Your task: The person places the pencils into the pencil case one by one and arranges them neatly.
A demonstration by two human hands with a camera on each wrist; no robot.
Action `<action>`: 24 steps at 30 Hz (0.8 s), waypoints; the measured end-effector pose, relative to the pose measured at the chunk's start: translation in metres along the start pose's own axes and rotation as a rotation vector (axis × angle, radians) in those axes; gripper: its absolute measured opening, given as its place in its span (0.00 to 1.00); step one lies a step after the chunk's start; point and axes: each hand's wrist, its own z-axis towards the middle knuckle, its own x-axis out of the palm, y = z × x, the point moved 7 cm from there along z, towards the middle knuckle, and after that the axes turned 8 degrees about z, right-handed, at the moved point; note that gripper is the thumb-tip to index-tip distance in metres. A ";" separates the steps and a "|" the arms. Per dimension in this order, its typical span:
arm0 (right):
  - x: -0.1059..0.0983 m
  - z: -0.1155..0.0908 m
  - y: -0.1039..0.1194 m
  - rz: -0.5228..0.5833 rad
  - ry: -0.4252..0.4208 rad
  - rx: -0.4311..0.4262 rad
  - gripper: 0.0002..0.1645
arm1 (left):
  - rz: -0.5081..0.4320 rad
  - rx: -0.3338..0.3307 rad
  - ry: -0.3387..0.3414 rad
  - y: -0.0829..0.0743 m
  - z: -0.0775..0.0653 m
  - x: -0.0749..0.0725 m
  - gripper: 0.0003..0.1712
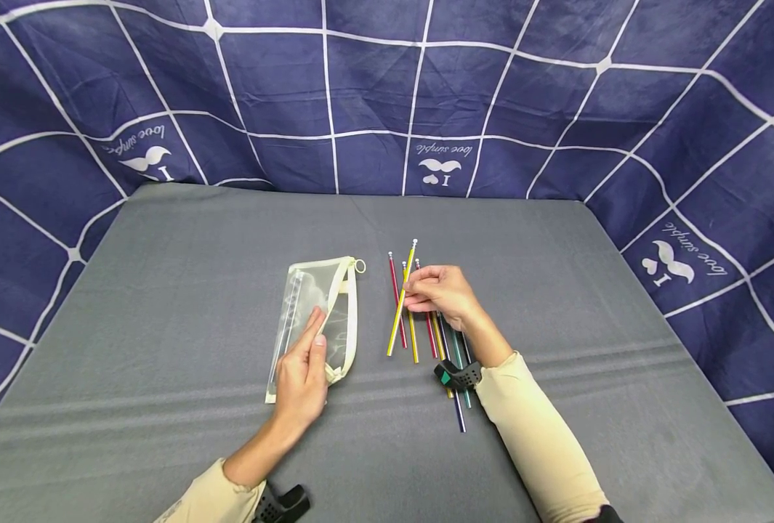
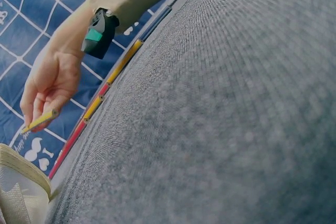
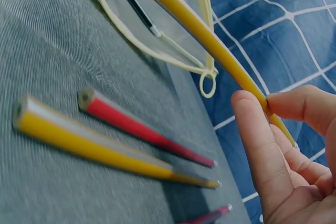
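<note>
My right hand (image 1: 444, 294) pinches a yellow pencil (image 1: 397, 319) between thumb and fingertips, raised above the other pencils. In the right wrist view this yellow pencil (image 3: 210, 40) slants across the pouch's mouth. The see-through zip pouch (image 1: 344, 341), with cream trim and a ring pull, lies left of the pencils with its mouth parted. My left hand (image 1: 301, 374) grips the pouch by its near panel, thumb on the edge. A dark pencil (image 3: 136, 6) shows inside the pouch. A red pencil (image 1: 393, 272) and another yellow pencil (image 1: 414, 341) lie beneath my right hand.
Several more pencils, among them a blue pencil (image 1: 460, 414) and a green pencil (image 1: 468, 396), lie under my right wrist, partly hidden by it. The grey cloth-covered table (image 1: 197, 290) meets a blue gridded curtain (image 1: 373, 87) behind and at both sides.
</note>
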 end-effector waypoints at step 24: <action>0.059 0.009 -0.016 0.022 0.044 -0.001 0.06 | 0.013 0.045 -0.005 -0.003 0.001 -0.002 0.20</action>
